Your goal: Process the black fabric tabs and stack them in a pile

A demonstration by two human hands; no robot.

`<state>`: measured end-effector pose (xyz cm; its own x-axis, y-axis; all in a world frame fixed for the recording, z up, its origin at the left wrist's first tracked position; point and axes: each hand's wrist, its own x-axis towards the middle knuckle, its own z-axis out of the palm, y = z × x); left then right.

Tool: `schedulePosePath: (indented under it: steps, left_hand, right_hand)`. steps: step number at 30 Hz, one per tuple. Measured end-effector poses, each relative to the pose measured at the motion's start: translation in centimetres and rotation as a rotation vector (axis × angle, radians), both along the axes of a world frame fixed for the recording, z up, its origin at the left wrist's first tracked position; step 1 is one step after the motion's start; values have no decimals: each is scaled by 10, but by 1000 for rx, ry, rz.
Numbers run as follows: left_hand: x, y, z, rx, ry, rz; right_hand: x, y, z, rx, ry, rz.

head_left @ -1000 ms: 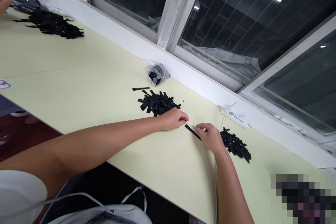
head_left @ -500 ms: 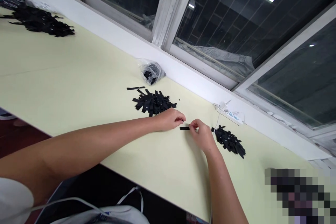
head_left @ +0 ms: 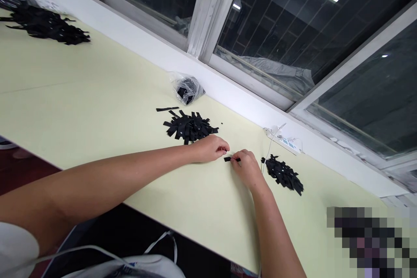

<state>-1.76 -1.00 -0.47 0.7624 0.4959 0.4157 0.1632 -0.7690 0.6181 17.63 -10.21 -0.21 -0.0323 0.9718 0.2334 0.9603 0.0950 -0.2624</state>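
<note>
A short black fabric strip (head_left: 227, 159) lies just above the pale table, with my right hand (head_left: 246, 166) pinching it; its left end sticks out past the fingertips. Close by on the left, my left hand (head_left: 211, 147) is closed, thumb and finger together; whatever it may hold is too small to make out. Right behind that hand spreads a pile of black strips (head_left: 190, 126) with small pale specks on them. A second pile of similar strips (head_left: 282, 173) rests to the right of my right hand.
A clear plastic bag (head_left: 188, 90) with black pieces stands by the window ledge. One single strip (head_left: 167, 109) lies beside the left pile. A white power strip (head_left: 287, 142) with a cable sits against the ledge. Farther left is a larger black heap (head_left: 48, 26). A blurred-out patch covers the lower right.
My right hand has shifted slightly left along the black strip, and its fingers have curled more over it. My left hand stays almost where it was.
</note>
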Motion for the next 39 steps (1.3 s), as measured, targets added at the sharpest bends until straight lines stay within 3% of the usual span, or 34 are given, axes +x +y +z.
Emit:
schedulePosePath:
  steps: [3, 9, 18, 24, 32, 39]
  left_hand:
    - [0, -2, 2, -10, -30, 14]
    - [-2, -8, 11, -50, -120, -5]
    - [-3, -13, 19, -114, -197, -52]
    - [2, -12, 17, -290, -318, 33]
    - [8, -14, 13, -639, -373, -83]
    - [5, -21, 21, -585, -361, -88]
  right_hand:
    - [-6, -3, 8, 47, 60, -33]
    - [-10, -5, 16, 41, 444, -126]
    - [-13, 0, 16, -32, 1014, -77]
    - [-18, -7, 25, -80, 1277, -34]
    - [-23, -6, 26, -27, 1344, -69]
    - [-24, -4, 22, -42, 1346, -112]
